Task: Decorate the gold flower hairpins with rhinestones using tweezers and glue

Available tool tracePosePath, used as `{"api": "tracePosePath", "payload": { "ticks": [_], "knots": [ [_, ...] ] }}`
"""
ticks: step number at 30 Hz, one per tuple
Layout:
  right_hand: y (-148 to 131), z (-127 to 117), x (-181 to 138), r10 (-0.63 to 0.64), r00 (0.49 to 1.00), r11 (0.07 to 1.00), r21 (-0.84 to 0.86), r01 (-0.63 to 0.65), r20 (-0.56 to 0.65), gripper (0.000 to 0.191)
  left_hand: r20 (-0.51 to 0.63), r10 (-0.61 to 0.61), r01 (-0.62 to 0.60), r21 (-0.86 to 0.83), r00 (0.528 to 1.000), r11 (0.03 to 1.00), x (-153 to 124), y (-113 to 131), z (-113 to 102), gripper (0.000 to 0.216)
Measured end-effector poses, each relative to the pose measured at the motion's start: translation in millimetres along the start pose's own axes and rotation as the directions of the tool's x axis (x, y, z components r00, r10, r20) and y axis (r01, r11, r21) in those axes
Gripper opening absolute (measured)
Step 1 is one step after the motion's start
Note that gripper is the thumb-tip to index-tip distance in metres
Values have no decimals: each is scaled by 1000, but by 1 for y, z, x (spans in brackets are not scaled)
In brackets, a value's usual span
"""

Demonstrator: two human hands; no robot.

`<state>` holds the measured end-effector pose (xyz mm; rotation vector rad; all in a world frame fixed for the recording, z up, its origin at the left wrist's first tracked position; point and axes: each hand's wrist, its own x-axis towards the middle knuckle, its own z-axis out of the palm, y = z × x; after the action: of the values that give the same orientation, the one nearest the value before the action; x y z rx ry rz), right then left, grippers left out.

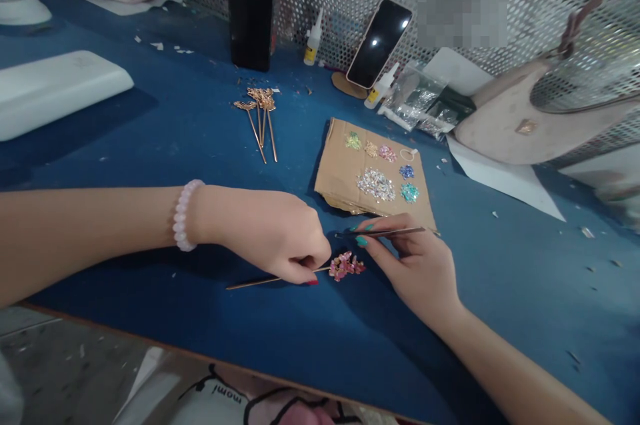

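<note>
Gold hairpin with pink jewelled flower head (345, 266) lies near-centre on the blue table (165, 125). Left hand (280, 235), curled closed, pinches its stem; right hand (420, 265) grips slim metal tweezers (385, 232). Gem-setting, I'd judge; next calls for a steady tip.

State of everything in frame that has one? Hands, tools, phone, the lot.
left hand: closed, pinching the pink-flowered hairpin by its stem.
pink-flowered hairpin: lying flat on the blue table.
right hand: closed around the tweezers.
tweezers: held about level, tips pointing left.
phone: propped up, screen dark.
glue bottle: upright, capped.
bare hairpins: lying loose, untouched.
cardboard: flat, carrying separate gem piles.
</note>
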<state>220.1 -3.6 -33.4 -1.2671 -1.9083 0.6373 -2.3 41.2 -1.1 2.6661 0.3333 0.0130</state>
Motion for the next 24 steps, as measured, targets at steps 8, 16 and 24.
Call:
{"api": "tracePosePath", "payload": {
  "ticks": [8,16,24],
  "knots": [
    [-4,0,0,-5,1000,999,-48,4,-16,8,1,-3,3,-10,1000,1000,0,-1,1,15],
    [-4,0,1,-8,1000,997,-75,7,-21,6,-5,-4,4,-16,1000,1000,1,-1,1,15],
    [-3,0,0,-4,1000,998,-69,2,-30,7,1,-11,11,-10,1000,1000,0,-1,0,15]
  ]
}}
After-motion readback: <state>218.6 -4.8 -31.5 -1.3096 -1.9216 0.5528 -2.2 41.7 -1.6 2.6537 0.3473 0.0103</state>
